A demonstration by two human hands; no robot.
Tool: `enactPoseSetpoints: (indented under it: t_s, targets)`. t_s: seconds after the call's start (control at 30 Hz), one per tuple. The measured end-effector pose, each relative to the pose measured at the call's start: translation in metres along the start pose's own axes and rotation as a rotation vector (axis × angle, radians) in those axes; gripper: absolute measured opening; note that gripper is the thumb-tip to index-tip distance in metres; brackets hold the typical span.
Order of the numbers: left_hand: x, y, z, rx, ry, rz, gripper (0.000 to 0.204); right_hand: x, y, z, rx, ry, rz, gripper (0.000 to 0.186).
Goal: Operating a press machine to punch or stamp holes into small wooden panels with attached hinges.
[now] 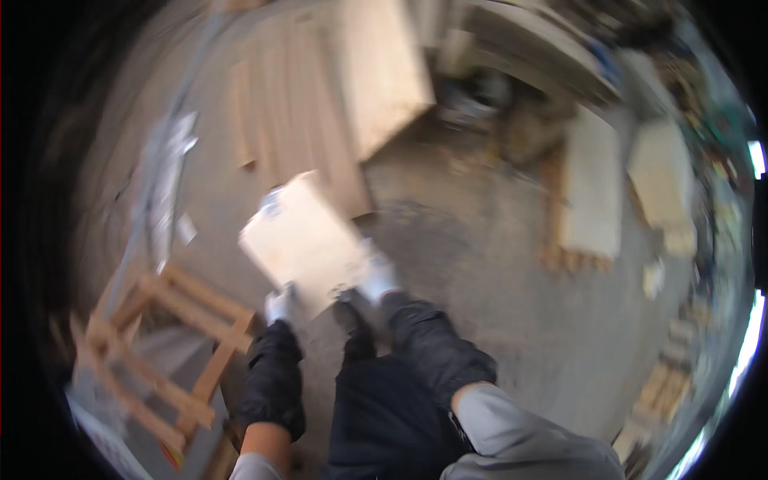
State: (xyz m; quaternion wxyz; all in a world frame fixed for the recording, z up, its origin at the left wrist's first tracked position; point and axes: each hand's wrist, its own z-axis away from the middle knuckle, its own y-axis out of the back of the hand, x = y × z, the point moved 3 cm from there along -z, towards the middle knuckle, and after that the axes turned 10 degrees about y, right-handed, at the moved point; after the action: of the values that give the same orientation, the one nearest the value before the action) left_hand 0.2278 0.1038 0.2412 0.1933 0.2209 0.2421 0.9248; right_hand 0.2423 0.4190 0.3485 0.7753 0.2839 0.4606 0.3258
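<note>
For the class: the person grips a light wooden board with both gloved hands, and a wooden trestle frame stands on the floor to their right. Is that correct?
Not quite. The wooden trestle frame stands to the person's left, not right, as the head view shows. The rest holds: the left hand and right hand, both gloved, grip the light wooden board.

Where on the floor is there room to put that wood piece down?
Bare concrete floor lies between the held board and the pale plank stack on the right. Crowded: boards ahead, wooden frame at left.
</note>
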Motion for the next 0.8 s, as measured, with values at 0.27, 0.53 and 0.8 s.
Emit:
enactPoseSetpoints:
  t_s: [0.27, 0.53, 0.8]
  targets:
    - [-0.017, 0.102, 0.007, 0.125, -0.281, 0.061, 0.058, -0.021, 0.038, 0.211, -0.07, -0.013, -0.221, 0.079]
    - [-0.07, 0.181, 0.135, -0.086, -0.311, -0.402, 0.034, 0.026, 0.073, 0.427, -0.164, -0.391, -0.389, 0.081]
    - [-0.102, 0.168, 0.331, -0.468, 0.082, -0.175, 0.023, 0.074, 0.092, 0.541, 0.059, -0.437, -0.537, 0.079]
